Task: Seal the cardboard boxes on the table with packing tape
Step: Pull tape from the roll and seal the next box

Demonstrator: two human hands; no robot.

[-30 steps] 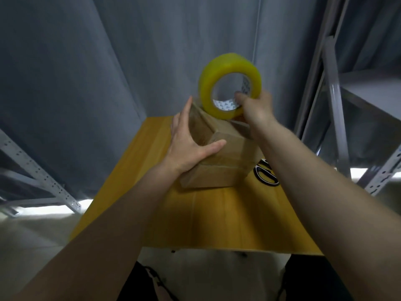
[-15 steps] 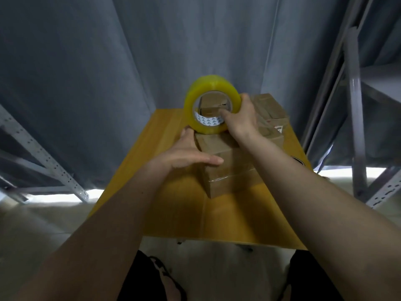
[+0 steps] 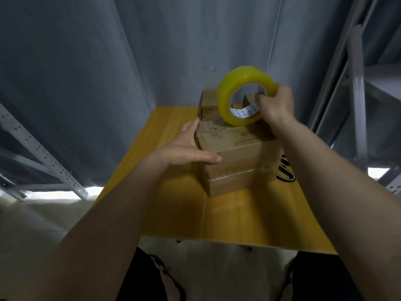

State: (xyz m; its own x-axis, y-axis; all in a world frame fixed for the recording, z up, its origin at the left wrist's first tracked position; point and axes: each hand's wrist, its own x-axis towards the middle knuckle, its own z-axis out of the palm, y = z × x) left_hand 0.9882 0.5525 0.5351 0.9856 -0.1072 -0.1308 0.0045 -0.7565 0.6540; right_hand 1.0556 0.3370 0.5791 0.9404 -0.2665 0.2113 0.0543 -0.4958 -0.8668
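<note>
Both arms stretched out front, hands busy

Left hand (image 3: 184,148) lies flat, fingers straight, thumb out sideways; right hand (image 3: 276,105) is raised higher, fingers curled in a grip.

Right hand (image 3: 276,105) grips tape roll (image 3: 238,92) above box (image 3: 238,157); left hand (image 3: 184,148) steadies box.

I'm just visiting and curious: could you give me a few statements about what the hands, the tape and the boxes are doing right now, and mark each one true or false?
1. The right hand holds the yellow tape roll above the near box. True.
2. The left hand holds a pair of scissors. False: it rests on the near box's left side, thumb along the front edge; the scissors lie on the table to the right of the box.
3. Another box stands behind the near one. True.
4. The table is grey metal. False: it is yellow wood.
</note>
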